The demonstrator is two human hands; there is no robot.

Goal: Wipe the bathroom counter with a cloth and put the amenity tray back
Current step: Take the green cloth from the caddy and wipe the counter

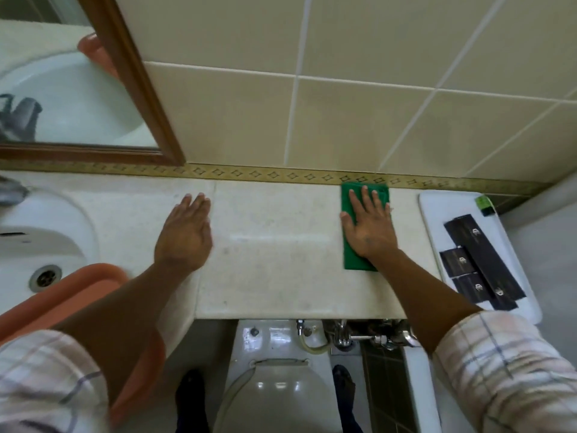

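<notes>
My right hand [368,225] lies flat, fingers spread, pressing a green cloth [351,260] onto the pale stone counter [274,245] near the back wall. My left hand [184,235] rests open and flat on the counter to the left, holding nothing. A white amenity tray [437,214] sits at the counter's right end, to the right of the cloth, carrying several black packets [477,260] and a small green item [484,204].
A white sink [40,232] with a drain lies at the left, and an orange plastic basin [62,295] overlaps its front edge under my left arm. A wood-framed mirror [131,76] hangs above. Below the counter are a toilet [274,379] and pipes.
</notes>
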